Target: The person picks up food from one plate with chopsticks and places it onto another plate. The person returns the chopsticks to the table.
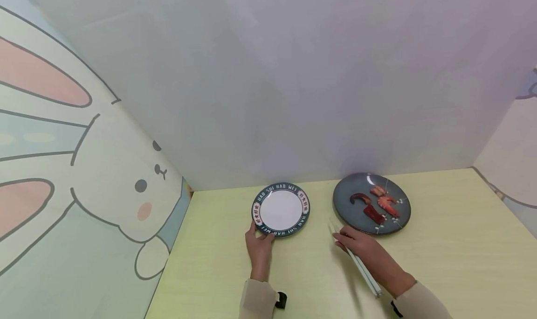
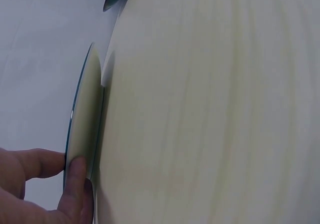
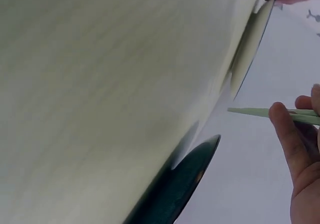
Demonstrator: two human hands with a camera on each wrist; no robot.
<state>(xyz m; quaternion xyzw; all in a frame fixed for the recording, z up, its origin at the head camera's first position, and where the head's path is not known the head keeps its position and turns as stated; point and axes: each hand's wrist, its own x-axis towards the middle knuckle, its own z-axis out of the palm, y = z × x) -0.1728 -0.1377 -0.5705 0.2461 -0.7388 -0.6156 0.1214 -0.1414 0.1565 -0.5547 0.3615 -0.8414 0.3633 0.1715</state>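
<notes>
A small white plate [image 1: 281, 211] with a dark green lettered rim lies on the table, left of centre. My left hand [image 1: 259, 250] pinches its near-left rim, the thumb and fingers on either side of the edge in the left wrist view. Pale green chopsticks [image 1: 364, 273] are held in my right hand [image 1: 369, 253], their tips pointing forward between the two plates. Just beyond that hand sits a larger dark blue-grey plate [image 1: 347, 214]. On it are a shrimp [image 1: 388, 206], a curled dark red piece [image 1: 360, 198], a dark red chunk [image 1: 372, 213] and a smaller orange-pink piece [image 1: 378, 190].
The pale wooden table [image 1: 453, 244] meets a plain grey-white wall [image 1: 293, 86] just behind both plates. A side panel with a rabbit drawing [image 1: 113, 179] stands along the left edge, and another printed panel [image 1: 512, 156] stands on the right.
</notes>
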